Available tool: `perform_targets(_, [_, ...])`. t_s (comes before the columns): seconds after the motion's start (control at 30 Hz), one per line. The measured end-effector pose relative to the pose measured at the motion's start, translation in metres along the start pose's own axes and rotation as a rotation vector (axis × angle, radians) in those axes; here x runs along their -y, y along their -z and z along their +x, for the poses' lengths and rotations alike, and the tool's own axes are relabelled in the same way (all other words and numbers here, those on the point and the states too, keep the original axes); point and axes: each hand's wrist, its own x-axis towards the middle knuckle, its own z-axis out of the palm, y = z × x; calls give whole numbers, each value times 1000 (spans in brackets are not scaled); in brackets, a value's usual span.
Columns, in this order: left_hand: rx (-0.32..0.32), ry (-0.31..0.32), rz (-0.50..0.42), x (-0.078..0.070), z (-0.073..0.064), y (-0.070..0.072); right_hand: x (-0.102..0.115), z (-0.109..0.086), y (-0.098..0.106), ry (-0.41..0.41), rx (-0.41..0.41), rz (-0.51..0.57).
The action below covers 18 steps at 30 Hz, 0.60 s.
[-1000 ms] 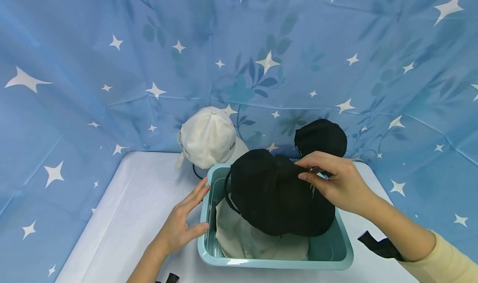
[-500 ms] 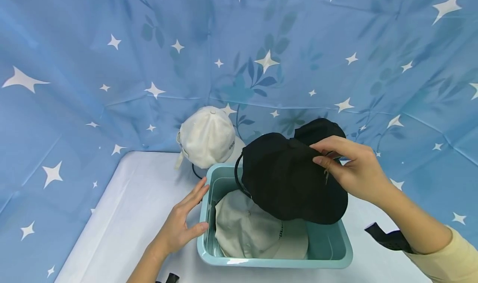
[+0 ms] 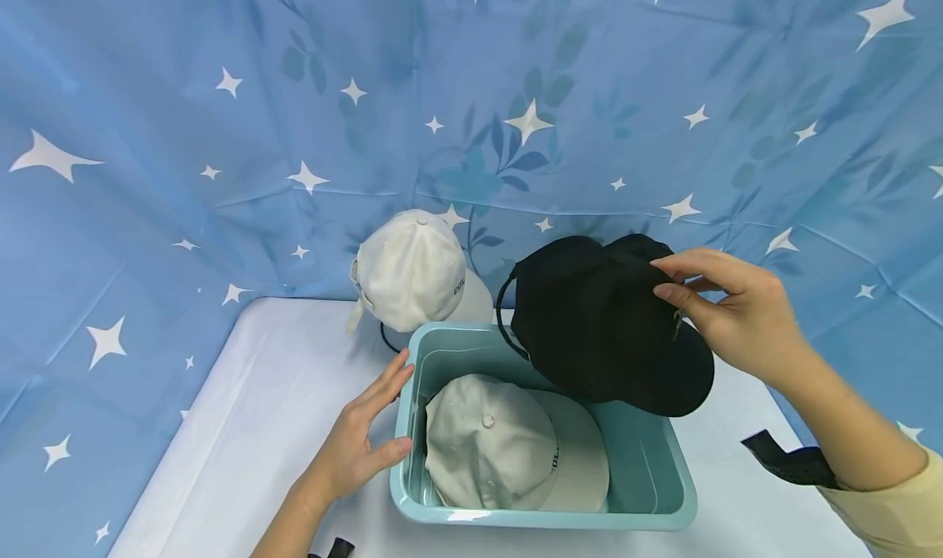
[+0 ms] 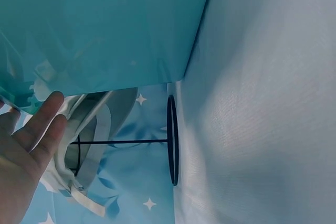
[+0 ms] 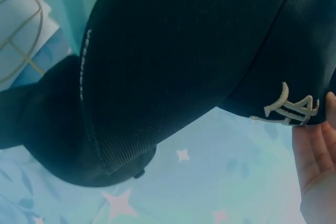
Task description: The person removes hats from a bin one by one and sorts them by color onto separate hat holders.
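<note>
- Black fabric baseball cap [image 3: 604, 321]: right of centre in your head view, crown past the far rim, brim toward lower right. Shifted up and rightward over the last second. Contact with the rim: cannot be told.
- Your right hand [image 3: 744, 312]: grip pinching the front of that cap between thumb and fingers, beside a raised beige emblem [image 5: 294, 114]; it has travelled together with the cap.
- Pale grey-white fabric baseball cap [image 3: 489, 443]: lower centre of the frame, inside the basin, crown up, brim rightward. Partly covered a second ago; now uncovered.
- Light teal plastic basin [image 3: 545, 521]: lower centre, on the white-covered table [image 3: 309, 411]; not visibly moved.
- Your left hand [image 3: 361, 439]: grip released, fingers spread against the basin's left rim; place unchanged.
- White fabric baseball cap [image 3: 412, 272]: left of centre, behind the basin, on a black wire stand [image 4: 131, 141].
- Second black fabric cap [image 5: 63, 129]: left side of your right wrist view; mostly hidden behind the held one in the head view.
- Assessment: you appear to be separating the held cap from the basin's contents; clearance looks incomplete, since its brim overlaps the basin, and the second black cap seems the likeliest thing to be bumped.
</note>
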Motion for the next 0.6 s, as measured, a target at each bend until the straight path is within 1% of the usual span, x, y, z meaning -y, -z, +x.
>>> perform_targets(0.2, [-5,-3,4,0,0,0,-6,5,11,-83,-29,-36])
perform_targets(0.6, [1,3,-3,-1,0,1,-18,12,28,-173,-102,-85])
